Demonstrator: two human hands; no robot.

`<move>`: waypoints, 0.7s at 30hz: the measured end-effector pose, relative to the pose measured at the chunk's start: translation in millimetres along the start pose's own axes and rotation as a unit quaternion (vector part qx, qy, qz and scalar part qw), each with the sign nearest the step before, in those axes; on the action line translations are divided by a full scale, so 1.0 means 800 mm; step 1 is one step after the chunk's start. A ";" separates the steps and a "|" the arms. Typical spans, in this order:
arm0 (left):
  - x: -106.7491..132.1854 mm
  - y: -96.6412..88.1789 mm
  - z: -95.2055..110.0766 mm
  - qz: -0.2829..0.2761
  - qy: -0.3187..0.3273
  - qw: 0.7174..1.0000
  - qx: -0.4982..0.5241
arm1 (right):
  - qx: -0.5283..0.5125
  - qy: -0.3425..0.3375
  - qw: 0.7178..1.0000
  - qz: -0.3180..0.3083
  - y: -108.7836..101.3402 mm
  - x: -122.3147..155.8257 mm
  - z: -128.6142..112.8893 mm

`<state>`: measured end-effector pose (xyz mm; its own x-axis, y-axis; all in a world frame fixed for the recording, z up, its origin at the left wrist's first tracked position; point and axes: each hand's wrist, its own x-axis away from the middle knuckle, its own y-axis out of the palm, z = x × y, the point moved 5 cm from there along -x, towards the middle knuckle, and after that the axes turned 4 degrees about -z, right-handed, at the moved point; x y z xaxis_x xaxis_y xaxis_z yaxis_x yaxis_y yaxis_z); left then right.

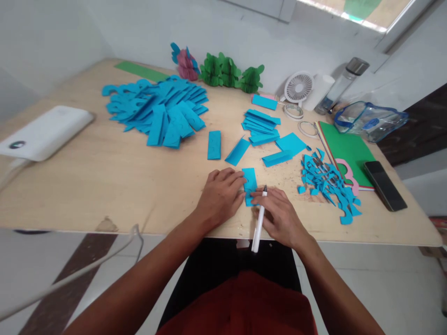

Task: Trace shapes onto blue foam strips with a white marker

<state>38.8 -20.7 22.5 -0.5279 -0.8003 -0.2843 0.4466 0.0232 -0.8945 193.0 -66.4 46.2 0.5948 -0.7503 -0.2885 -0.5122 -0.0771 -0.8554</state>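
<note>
A small folded piece of blue paper (249, 175) lies on the table near its front edge. My left hand (223, 191) is closed over its left side, with the fingertips pressing the paper down. On the lower right of the same piece rest the fingertips of my right hand (279, 215). A white marker pen (259, 228) is tucked between the right hand's fingers, its dark tip pointing away from me. Curved outlines appear on the blue piece, partly hidden by my fingers. Just beyond it lie a folded blue strip (238, 151) and another blue strip (214, 145).
Cut blue shapes (157, 107) form a large pile at back left. Blue scraps (324, 179) and a pink curved cutout (345, 172) lie right, beside green paper (349, 151) and a phone (385, 185). A white power bank (52, 130) sits left; a small fan (299, 87) stands behind.
</note>
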 end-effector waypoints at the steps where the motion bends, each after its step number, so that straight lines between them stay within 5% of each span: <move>1: 0.000 0.000 0.000 0.000 0.000 1.000 0.000 | 0.001 0.002 1.000 -0.002 0.000 0.001 0.000; 21: 0.000 -0.001 0.000 0.006 0.001 1.000 -0.004 | -0.002 0.023 1.000 -0.001 -0.001 0.011 -0.006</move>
<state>38.6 -20.7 23.3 -0.5250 -0.7982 -0.2954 0.4464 0.0373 -0.8941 195.5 -76.0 46.5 0.5675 -0.7789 -0.2669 -0.5128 -0.0807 -0.8547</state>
